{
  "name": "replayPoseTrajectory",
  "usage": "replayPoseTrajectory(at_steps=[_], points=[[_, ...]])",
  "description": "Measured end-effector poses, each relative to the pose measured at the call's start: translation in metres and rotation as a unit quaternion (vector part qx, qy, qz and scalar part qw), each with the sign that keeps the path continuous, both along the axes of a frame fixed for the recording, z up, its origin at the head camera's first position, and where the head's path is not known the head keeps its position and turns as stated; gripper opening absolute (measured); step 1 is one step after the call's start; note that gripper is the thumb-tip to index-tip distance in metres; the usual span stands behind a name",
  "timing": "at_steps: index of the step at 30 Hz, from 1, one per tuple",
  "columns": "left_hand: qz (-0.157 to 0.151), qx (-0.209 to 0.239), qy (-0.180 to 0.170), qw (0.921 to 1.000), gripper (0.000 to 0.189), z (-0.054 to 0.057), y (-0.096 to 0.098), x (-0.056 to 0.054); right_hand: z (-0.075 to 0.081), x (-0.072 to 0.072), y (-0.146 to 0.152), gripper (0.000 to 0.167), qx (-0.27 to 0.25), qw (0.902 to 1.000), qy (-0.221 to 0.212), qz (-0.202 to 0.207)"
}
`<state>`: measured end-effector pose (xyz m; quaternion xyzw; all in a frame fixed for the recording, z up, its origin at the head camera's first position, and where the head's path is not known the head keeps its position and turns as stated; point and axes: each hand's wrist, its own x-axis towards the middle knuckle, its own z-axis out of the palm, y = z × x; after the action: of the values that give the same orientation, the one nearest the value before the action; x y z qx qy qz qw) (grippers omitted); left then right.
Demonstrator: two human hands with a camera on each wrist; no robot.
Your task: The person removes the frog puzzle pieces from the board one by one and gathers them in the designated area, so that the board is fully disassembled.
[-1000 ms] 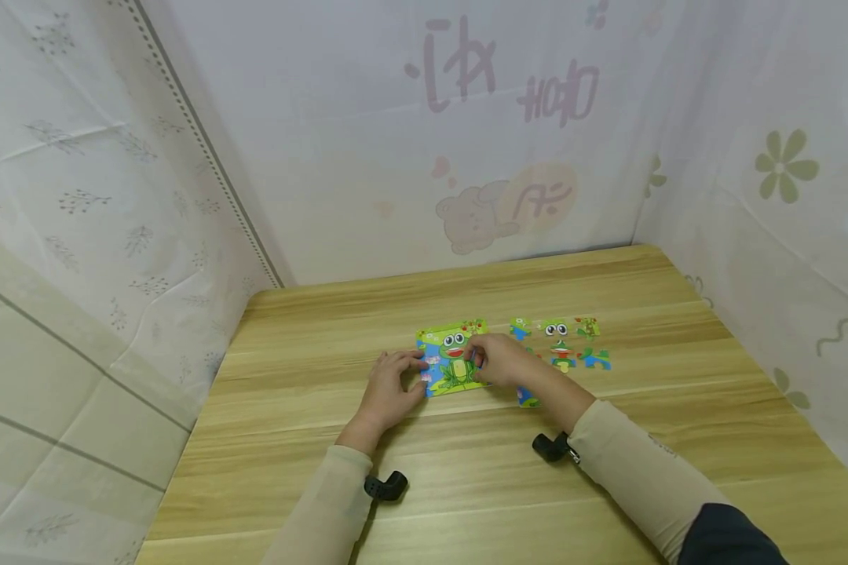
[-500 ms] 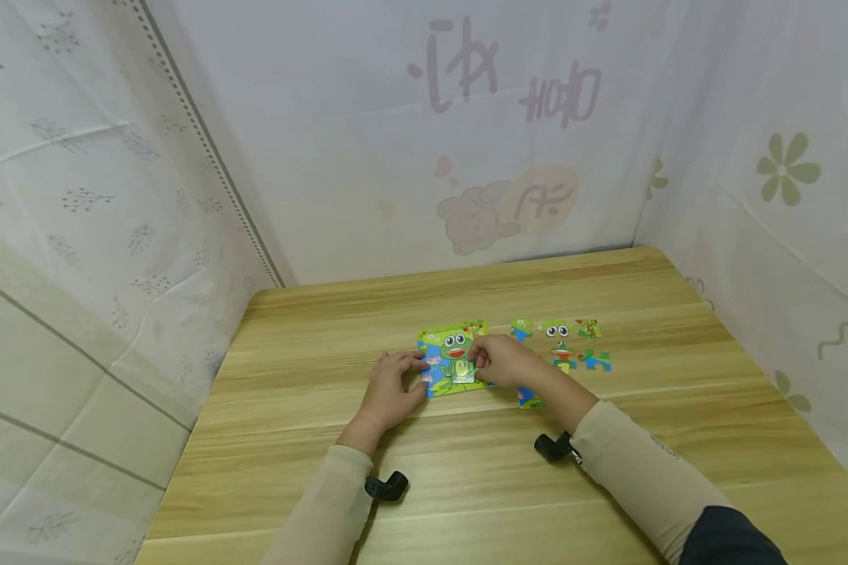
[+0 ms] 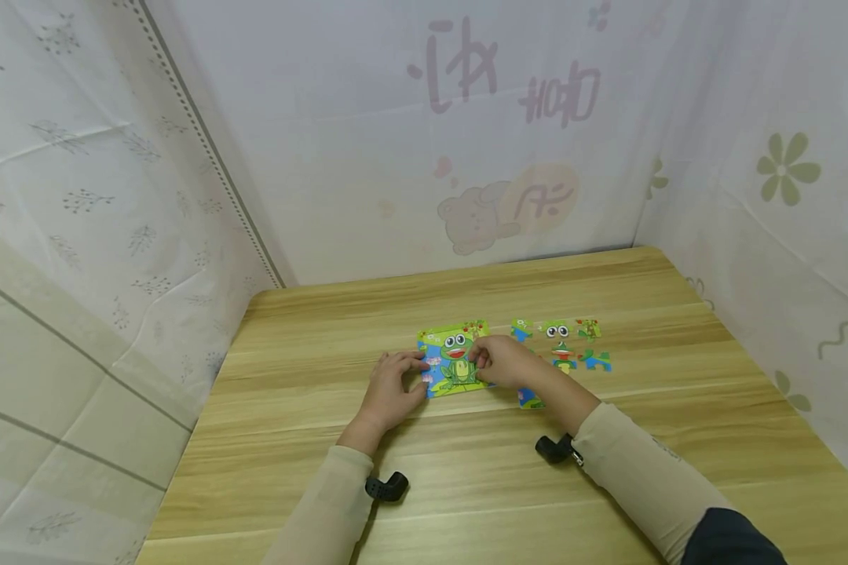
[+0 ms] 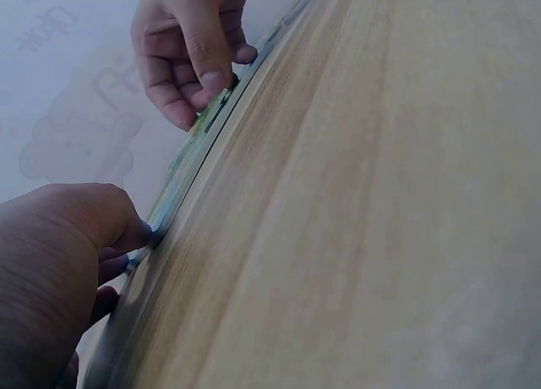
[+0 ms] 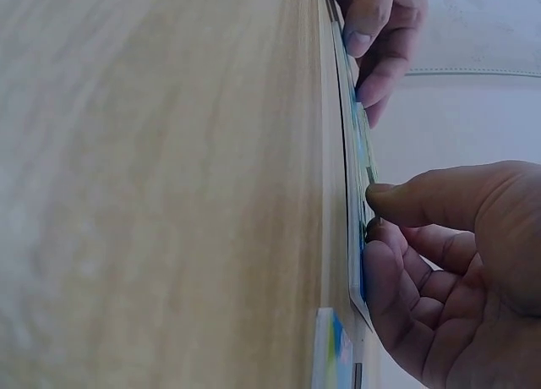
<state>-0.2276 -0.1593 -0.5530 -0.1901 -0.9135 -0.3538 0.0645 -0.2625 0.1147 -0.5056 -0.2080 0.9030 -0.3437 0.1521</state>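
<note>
A frog puzzle board [image 3: 434,345] lies flat on the wooden table. My left hand [image 3: 390,388] rests at its left edge, thumb and fingers spread apart and touching it. Over the frog's belly my right hand [image 3: 503,361] has its fingers curled, with thumb and forefinger pinching a thin puzzle piece [image 3: 461,373] at the board's surface. The right wrist view has the right thumb and fingertip [image 5: 376,194] against that piece, its edge slightly above the board [image 5: 353,237]. Part of the board's right side is hidden behind the right hand.
To the right lie several loose puzzle pieces, among them an eyes piece [image 3: 557,330], a mouth piece [image 3: 562,355], a corner piece [image 3: 589,328] and a blue-green piece [image 3: 597,360]. Another piece [image 3: 530,399] is partly under the right forearm. Printed curtains [image 3: 367,157] stand behind the table [image 3: 290,439].
The belly piece caught a bright glare half a second ago and now looks flat and without glare. Both hands have stayed nearly in place.
</note>
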Motion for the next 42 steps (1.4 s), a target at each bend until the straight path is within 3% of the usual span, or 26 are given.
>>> replayPoseTrajectory(at_steps=[20,42], points=[[0.001,-0.005,-0.003,1.0,0.023,0.001,0.0,0.0,0.003,0.012,0.023,0.02,-0.041,0.9989,-0.009,-0.019],[-0.001,0.005,0.002,1.0,0.023,0.0,0.001,0.001,-0.003,0.028,0.094,0.024,-0.07,0.9967,0.008,-0.042]])
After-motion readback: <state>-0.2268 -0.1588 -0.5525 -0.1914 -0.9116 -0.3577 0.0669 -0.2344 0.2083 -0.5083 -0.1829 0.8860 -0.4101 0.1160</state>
